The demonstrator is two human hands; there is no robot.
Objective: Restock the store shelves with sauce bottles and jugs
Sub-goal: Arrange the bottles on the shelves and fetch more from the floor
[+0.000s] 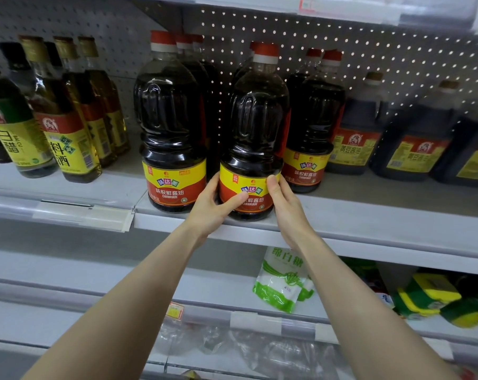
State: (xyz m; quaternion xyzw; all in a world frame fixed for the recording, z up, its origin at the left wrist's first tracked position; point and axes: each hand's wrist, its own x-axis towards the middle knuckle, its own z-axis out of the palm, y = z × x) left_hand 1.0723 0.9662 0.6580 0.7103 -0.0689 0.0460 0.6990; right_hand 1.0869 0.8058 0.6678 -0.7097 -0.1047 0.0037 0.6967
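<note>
Head view: jug (255, 127) with 味达美 label (249, 186)

We grip a sauce jug (255, 138) at the near edge of the shelf (369, 223), our left hand (213, 207) on its left side and our right hand (284, 204) on its right. A second jug (172, 133) stands just left, with bottles (67, 119) farther left and other jugs (413, 138) to the right. A bag (281, 281) lies on the shelf below.

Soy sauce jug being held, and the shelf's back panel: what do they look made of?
Soy sauce jug: likely clear glossy plastic; moulded ribs and sharp highlights show over the dark liquid. Label looks like printed film or paper. Back panel: probably painted metal pegboard, matte grey, with regular punched holes.
</note>
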